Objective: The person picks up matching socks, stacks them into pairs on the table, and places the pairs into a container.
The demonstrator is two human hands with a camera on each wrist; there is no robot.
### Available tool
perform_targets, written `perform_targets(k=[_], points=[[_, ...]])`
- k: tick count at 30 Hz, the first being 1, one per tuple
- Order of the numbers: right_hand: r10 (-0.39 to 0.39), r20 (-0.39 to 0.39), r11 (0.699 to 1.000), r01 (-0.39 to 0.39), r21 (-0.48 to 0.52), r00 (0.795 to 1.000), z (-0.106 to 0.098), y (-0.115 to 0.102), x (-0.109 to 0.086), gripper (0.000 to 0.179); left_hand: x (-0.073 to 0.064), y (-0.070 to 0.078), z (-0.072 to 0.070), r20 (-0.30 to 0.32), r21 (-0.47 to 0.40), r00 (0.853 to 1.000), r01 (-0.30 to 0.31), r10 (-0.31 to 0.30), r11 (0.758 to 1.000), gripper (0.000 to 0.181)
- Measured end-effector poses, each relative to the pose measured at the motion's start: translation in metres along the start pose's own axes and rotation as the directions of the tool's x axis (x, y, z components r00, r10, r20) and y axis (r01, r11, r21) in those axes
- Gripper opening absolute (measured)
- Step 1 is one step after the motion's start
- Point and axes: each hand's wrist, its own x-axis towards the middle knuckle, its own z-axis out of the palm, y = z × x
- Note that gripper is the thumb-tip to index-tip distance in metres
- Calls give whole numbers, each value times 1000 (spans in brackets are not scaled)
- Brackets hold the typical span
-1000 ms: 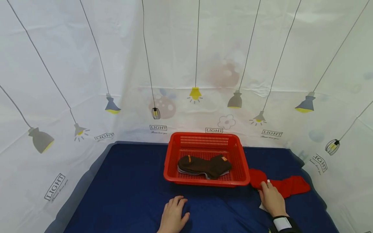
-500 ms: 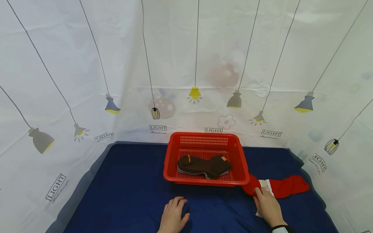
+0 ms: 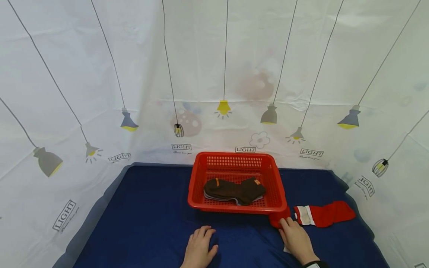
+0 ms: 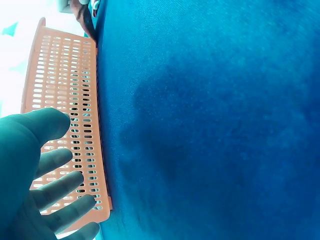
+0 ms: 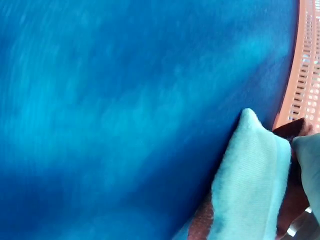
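Note:
In the head view my right hand [image 3: 296, 238] pinches a red sock [image 3: 277, 219] just in front of the basket's right corner. The white part of that sock [image 5: 252, 185] hangs down beside the fingers in the right wrist view. A second red sock [image 3: 330, 214] with a white band lies flat to the right of the hand, apart from it. Holding nothing, my left hand [image 3: 198, 245] has its fingers spread and loosely bent in front of the basket. In the left wrist view the left fingers [image 4: 62, 215] show against the basket's side.
A red plastic basket [image 3: 234, 209] with slotted walls stands at the back of the dark blue cloth [image 3: 151, 216]. Inside it, dark brown socks [image 3: 236, 190] with orange marks lie on something lighter. White printed sheeting [image 3: 207, 67] surrounds the cloth behind and at both sides.
My right hand has moved left with the red sock, drawing it away from the other one, whose white band has come into view. The left hand has stayed in place.

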Motion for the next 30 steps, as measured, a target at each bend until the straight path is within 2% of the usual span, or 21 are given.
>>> perform_targets(k=[15,30], points=[[-88,3,996,88,-12,996,6,-33,7,23,0,2,-1,-15,-3,1000,-16,16,1000,38],[-217,15,976,217,-1,976,9,-64,14,21,0,0,2,-8,1,999,-32,32,999,39]])
